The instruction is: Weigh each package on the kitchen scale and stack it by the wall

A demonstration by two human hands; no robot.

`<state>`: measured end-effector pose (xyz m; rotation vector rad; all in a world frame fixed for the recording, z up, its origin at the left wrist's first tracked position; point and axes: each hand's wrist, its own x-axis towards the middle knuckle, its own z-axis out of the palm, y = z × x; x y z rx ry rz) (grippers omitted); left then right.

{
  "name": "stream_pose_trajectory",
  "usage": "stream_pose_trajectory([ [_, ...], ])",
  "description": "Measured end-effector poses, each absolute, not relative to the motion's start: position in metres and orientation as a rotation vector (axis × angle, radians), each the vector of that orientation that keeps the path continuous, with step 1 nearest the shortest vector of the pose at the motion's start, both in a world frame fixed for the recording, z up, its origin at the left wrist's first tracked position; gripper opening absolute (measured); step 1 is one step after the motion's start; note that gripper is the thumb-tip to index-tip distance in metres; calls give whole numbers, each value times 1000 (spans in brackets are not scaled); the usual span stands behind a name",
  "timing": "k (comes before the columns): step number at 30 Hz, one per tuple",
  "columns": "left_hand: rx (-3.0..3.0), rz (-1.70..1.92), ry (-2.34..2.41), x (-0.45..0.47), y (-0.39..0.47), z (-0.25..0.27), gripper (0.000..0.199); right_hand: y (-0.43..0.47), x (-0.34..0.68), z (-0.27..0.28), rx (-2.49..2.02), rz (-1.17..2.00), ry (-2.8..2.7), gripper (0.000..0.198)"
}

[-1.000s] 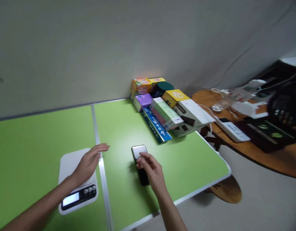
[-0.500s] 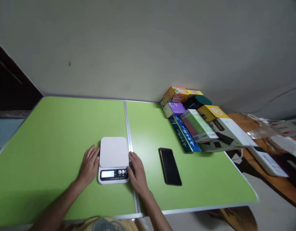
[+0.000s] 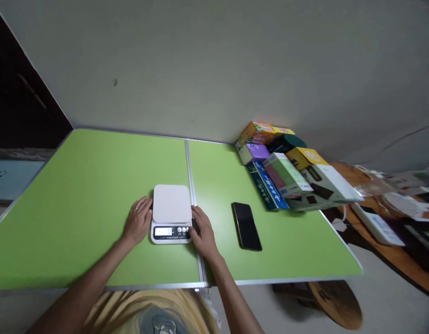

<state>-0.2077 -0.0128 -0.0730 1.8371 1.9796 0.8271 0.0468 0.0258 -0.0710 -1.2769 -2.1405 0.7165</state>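
A white kitchen scale (image 3: 172, 204) lies flat on the green table, its small display lit above the front edge beside a row of round buttons. My left hand (image 3: 138, 220) rests along the scale's left side, fingers stretched out, a ring on one finger. Against the right side lies my right hand (image 3: 203, 232), fingers extended and the thumb at the rightmost button. Neither hand grips the scale. To the right of my right hand is a black smartphone (image 3: 247, 226), face up with a dark screen.
Several boxes are piled at the table's back right, among them a blue box (image 3: 268, 185), a purple box (image 3: 254, 152) and a white-and-yellow box (image 3: 329, 183). A metal seam (image 3: 190, 171) crosses the green table (image 3: 106, 185). A wooden stool (image 3: 336, 304) stands below.
The camera view has tilted, so the table and scale appear slightly higher and further right. Both hands keep their places at the scale's sides.
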Motion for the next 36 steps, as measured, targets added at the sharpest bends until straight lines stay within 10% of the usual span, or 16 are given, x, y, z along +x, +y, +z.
stream_pose_trajectory([
  [36, 1830, 732, 1999, -201, -12, -63, 55, 25, 33, -59, -1364, 544, -2297, 61],
])
